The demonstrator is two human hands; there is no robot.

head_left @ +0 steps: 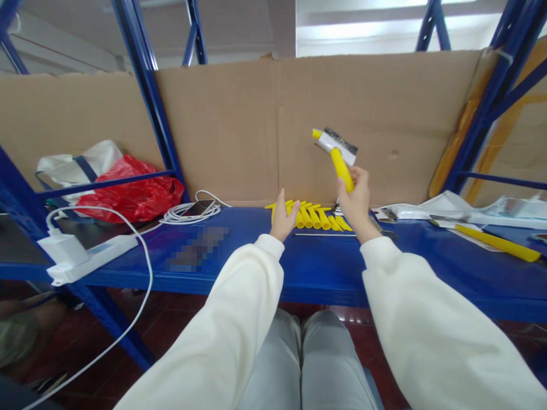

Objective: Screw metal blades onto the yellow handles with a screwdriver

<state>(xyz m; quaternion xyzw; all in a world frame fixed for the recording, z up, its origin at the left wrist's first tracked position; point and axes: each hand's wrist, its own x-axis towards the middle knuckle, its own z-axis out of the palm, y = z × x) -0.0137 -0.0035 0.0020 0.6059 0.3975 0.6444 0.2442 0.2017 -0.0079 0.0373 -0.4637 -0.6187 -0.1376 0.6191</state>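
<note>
My right hand is raised above the blue shelf and grips the yellow handle of a scraper, its silver blade end pointing up and left. My left hand rests on the shelf with its fingers stretched forward, touching the left end of a row of several yellow handles that lie side by side against the cardboard backing. Both arms wear cream sleeves.
A phone with a coiled white cable lies left of the handles. A white power strip with a charger sits at the shelf's left edge, near a red bag. Papers and a long yellow tool lie at right. Blue rack posts stand on both sides.
</note>
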